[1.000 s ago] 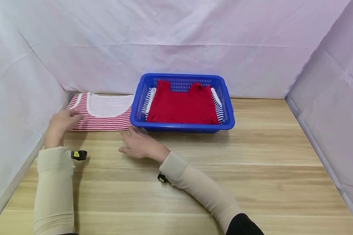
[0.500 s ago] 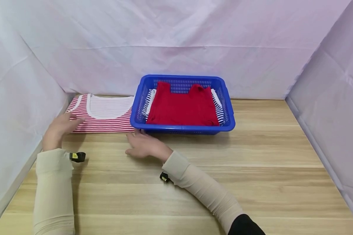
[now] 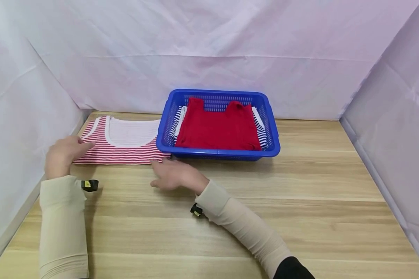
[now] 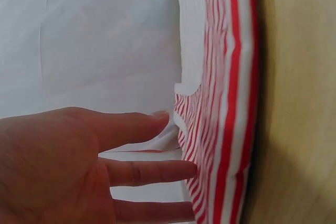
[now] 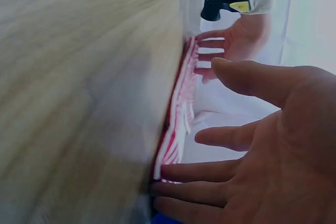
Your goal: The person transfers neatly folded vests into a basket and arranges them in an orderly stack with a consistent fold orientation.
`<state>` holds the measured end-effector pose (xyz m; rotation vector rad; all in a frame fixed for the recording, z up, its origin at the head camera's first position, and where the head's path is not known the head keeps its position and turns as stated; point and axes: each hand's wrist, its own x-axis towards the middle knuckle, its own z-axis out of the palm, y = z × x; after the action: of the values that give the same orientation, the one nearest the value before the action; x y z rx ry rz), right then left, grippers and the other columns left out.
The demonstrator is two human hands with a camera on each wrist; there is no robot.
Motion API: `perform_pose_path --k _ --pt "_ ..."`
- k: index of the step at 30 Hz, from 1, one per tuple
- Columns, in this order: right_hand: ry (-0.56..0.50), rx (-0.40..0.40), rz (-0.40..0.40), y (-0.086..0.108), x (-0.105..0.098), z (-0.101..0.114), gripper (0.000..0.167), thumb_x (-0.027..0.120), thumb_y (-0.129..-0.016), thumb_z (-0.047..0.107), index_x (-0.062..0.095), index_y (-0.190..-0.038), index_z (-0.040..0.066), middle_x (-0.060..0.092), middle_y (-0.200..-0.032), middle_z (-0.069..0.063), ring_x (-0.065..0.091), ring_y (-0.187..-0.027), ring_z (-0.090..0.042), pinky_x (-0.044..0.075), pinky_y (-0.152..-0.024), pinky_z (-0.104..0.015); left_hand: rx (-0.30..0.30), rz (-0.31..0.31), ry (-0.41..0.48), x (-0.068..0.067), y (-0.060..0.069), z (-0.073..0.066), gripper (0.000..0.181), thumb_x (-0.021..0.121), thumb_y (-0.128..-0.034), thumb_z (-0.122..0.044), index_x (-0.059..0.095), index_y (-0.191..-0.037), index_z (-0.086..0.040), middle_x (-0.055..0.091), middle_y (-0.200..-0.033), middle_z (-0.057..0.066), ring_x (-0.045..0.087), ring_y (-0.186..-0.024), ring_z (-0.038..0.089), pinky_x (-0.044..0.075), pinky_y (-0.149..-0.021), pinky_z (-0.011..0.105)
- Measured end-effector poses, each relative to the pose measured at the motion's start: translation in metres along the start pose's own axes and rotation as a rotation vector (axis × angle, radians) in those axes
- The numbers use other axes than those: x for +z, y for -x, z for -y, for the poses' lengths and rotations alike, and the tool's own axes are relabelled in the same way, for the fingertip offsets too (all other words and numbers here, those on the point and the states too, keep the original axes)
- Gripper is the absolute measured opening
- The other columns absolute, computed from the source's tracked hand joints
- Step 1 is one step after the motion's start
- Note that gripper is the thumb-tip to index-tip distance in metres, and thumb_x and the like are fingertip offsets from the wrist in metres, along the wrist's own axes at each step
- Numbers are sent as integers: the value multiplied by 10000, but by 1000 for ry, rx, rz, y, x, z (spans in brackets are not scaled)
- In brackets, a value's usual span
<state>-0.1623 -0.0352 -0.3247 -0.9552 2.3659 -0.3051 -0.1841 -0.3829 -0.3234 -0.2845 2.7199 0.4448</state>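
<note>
A folded red-and-white striped tank top [image 3: 116, 155] lies flat on the wooden table, left of a blue plastic basket [image 3: 216, 152]. Its right end meets the basket's left side, and part of that end is hidden there. My left hand [image 3: 63, 155] is at the shirt's left end; in the left wrist view its straight fingertips [image 4: 181, 170] touch the striped fabric. By the shirt's front right corner, just below the basket rim, my right hand [image 3: 176, 175] has its fingers [image 5: 202, 171] stretched out against the edge.
Inside the basket, a folded red top [image 3: 218, 130] lies over navy-and-white striped clothing [image 3: 262, 135]. White cloth walls [image 3: 216, 56] enclose the table [image 3: 321, 193] at the back and both sides.
The striped tank top has slid a little toward me, away from the back wall. My right hand has shifted slightly right and my left hand slightly left. The basket stays in place.
</note>
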Motion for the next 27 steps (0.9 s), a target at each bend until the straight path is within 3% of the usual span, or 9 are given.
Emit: perform_pose_path --k 3,6,9,12,15,19,21,23,27 --pt "-49 -33 -42 4 -6 -3 645 560 -1049 416 341 -1577 116 679 -1153 10 658 -1023 -129 520 -1020 -343 -41 -3 8 -3 10 -4 701 420 -1024 -573 579 -1042 109 594 -954 340 591 -869 498 506 -655 522" --pt "-89 -57 -101 7 -10 -8 505 571 -1047 396 468 -1448 105 604 -918 23 604 -813 -133 517 -793 -291 -85 -14 32 -3 19 -8 644 443 -1017 -564 579 -916 58 569 -800 216 556 -744 366 472 -579 440" --pt "-114 -56 -150 8 -10 -10 361 587 -1041 375 541 -1284 112 548 -853 18 583 -775 -143 480 -710 -272 -115 -20 39 -3 23 -10 690 424 -1021 -576 582 -984 94 587 -811 231 557 -738 356 462 -578 438" --pt "-132 -28 -183 7 -6 -7 330 587 -1035 355 553 -1239 98 596 -888 -11 606 -806 -175 496 -704 -296 -129 -13 83 -2 22 -11 717 410 -1020 -599 544 -1055 105 579 -869 251 543 -781 361 459 -605 435" --pt "-159 29 -180 5 -2 -1 517 578 -1031 375 491 -1435 64 665 -1250 -91 656 -1142 -219 547 -956 -347 -117 -8 134 0 18 -11 764 397 -1019 -624 496 -1159 120 556 -1020 307 534 -884 404 473 -653 468" --pt "-226 90 -157 2 4 1 734 580 -1029 405 280 -1634 118 340 -1682 -93 325 -1563 -255 305 -1264 -442 -120 -7 172 3 13 -8 871 377 -1022 -635 377 -1353 171 455 -1263 408 503 -1060 512 490 -755 574" --pt "-271 92 -168 0 7 0 730 585 -1024 396 283 -1633 128 335 -1685 -87 345 -1551 -244 328 -1253 -436 -134 -17 181 5 11 -6 854 408 -1021 -613 387 -1335 181 464 -1239 405 509 -1037 503 492 -752 561" --pt "-309 69 -194 -2 8 -2 663 589 -1019 380 361 -1582 113 475 -1585 -97 479 -1444 -234 430 -1173 -402 -149 -31 189 7 9 -3 797 455 -1020 -570 429 -1284 182 499 -1157 371 519 -963 455 487 -711 506" --pt "-356 25 -243 -3 8 -3 482 600 -1011 389 507 -1393 111 638 -1199 -49 574 -1123 -196 497 -916 -326 -138 -53 178 8 5 2 668 531 -1017 -410 499 -1245 217 558 -1104 376 547 -894 396 462 -667 420"
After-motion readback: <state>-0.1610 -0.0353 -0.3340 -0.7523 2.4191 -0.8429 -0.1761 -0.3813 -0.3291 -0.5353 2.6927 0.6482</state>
